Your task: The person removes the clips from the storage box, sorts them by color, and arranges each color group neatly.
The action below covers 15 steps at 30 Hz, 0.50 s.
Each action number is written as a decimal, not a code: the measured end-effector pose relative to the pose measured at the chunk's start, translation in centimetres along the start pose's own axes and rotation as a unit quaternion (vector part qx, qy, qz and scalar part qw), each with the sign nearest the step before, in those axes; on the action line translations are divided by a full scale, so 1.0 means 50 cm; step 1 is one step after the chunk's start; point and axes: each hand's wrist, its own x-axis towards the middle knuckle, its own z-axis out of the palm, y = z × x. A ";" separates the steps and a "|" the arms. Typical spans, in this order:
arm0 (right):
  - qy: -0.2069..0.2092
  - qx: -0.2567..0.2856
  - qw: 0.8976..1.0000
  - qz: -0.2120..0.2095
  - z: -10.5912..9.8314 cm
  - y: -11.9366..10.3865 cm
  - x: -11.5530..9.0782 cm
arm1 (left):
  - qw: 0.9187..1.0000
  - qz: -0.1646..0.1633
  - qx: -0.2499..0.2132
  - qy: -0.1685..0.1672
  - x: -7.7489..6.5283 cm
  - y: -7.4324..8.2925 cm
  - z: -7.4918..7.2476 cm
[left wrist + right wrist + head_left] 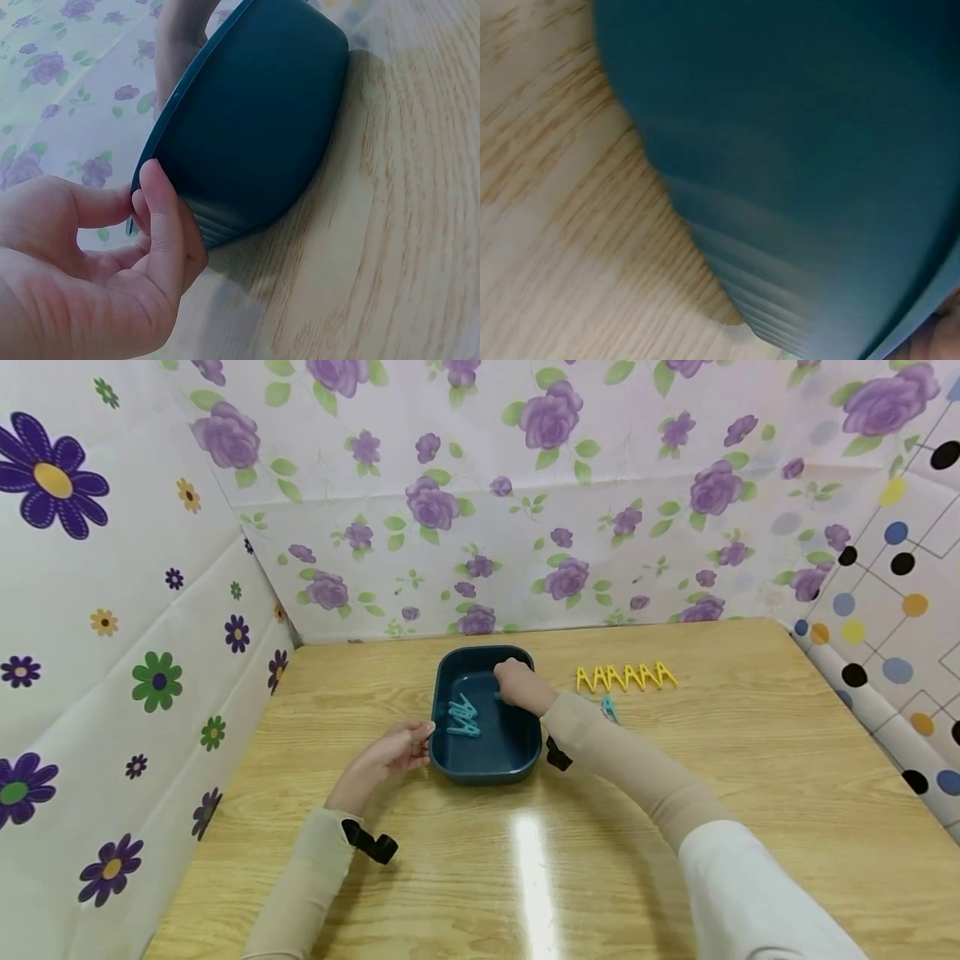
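Observation:
A dark teal plastic basin (pixel 487 768) stands on the wooden table. My left hand (pixel 393 748) pinches its left rim between thumb and fingers; the left wrist view shows that hand (pixel 112 255) close up at the basin wall (pixel 255 112). Inside the basin, several light-blue clothespins (pixel 463 717) lie in a loose group on the left. My right hand (pixel 521 685) reaches over the right rim with curled fingers, and a small blue end of a clothespin (pixel 497 696) shows at them; the rest is hidden. In the right wrist view the basin's outer wall (pixel 780 172) covers most of the picture.
Several yellow clothespins (pixel 626 677) stand in a zigzag row to the right of the basin. Near my right forearm lies another light-blue clothespin (pixel 609 708), partly hidden by the sleeve. Flower-patterned sheets (pixel 495 527) border the table (pixel 750 735) at the back and left.

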 end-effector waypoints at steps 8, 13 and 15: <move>0.015 0.000 0.999 -0.032 -0.008 0.008 0.001 | 1.000 -0.004 0.003 0.004 -0.004 0.005 0.004; 0.059 0.074 0.991 -0.090 -0.015 0.019 -0.008 | 1.000 -0.001 0.002 0.001 -0.006 0.006 0.002; 0.087 0.110 0.984 -0.114 -0.013 0.022 -0.015 | 1.000 0.001 0.001 0.000 -0.006 0.005 0.001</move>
